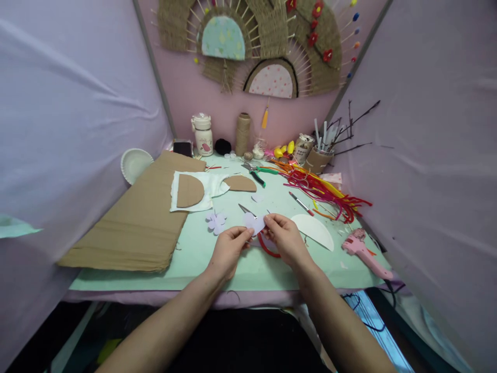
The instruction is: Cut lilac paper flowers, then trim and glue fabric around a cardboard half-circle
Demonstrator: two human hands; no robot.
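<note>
Between my two hands is a small lavender paper cutout [254,223], with rounded lobes on top. My left hand [232,247] pinches its lower left edge, and my right hand [283,234] pinches its right side. Beneath the cutout and my right hand lie red-handled scissors [268,248]; their blades show behind the paper, and part of the handles is hidden. To the left sits a pile of lavender paper petals [216,223]. Another small lavender piece [257,198] lies farther back. A white half-circle of card [313,231] rests just right of my right hand.
Folded brown cardboard [135,223] covers the left side. Cardboard half-circles [189,190], pliers [256,173] and a pen [301,203] lie mid-table. At right are colourful pipe cleaners [322,191] and a pink glue gun [367,254]. A jar [203,135] and twine spool [243,134] stand behind.
</note>
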